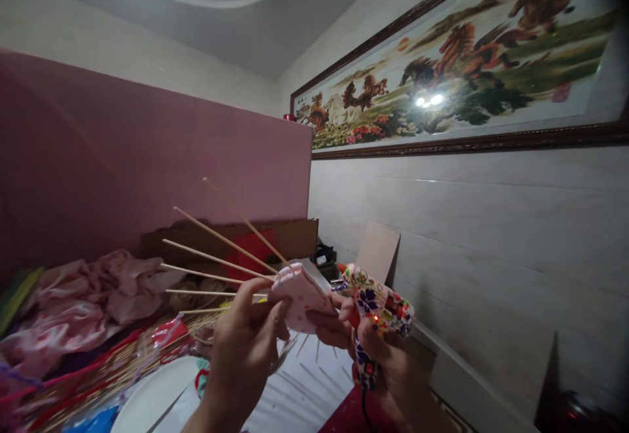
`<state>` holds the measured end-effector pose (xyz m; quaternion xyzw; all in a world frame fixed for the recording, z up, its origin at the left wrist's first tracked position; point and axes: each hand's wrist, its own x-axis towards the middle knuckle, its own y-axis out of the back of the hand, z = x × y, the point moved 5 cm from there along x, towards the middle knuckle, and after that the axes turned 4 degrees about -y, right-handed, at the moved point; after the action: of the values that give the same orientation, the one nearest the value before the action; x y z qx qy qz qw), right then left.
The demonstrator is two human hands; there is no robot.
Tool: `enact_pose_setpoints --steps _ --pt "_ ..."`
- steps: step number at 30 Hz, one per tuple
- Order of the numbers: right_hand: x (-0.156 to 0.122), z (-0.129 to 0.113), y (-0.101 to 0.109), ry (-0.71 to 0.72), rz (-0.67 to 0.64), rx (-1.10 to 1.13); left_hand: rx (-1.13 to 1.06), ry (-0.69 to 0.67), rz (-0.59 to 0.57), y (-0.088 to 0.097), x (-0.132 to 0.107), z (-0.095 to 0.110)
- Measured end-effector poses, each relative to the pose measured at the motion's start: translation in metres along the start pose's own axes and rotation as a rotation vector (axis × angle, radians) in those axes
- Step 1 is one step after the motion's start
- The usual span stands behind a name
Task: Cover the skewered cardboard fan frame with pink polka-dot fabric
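My left hand [250, 341] pinches the edge of a pink patterned piece of fabric-covered board [301, 302]. Several thin wooden sticks [216, 251] fan out from its far edge toward the upper left. In my right hand [388, 361] is a hot glue gun [378, 305] with a floral covering, its orange nozzle pointing up and left and a small red light lit. Fingers of the right hand also touch the right side of the covered piece. A black cord hangs from the glue gun's handle.
Crumpled pink fabric [118, 282] lies at the left, beside more loose sticks [113, 361] and bits of yarn. A white round plate [157, 387] and white paper [304, 387] are below my hands. Cardboard [299, 230] stands behind, against a pink panel [147, 151].
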<state>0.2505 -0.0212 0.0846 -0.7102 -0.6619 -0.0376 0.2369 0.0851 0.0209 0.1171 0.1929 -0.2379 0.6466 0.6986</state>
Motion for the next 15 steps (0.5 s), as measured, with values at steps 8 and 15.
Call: enact_pose_setpoints --steps 8,15 --pt "-0.002 0.003 -0.004 0.019 -0.097 -0.005 -0.134 0.160 -0.028 -0.006 -0.004 0.007" --pt "-0.026 -0.017 -0.010 0.189 0.143 -0.354 -0.061 -0.010 0.051 0.000 -0.004 0.008"
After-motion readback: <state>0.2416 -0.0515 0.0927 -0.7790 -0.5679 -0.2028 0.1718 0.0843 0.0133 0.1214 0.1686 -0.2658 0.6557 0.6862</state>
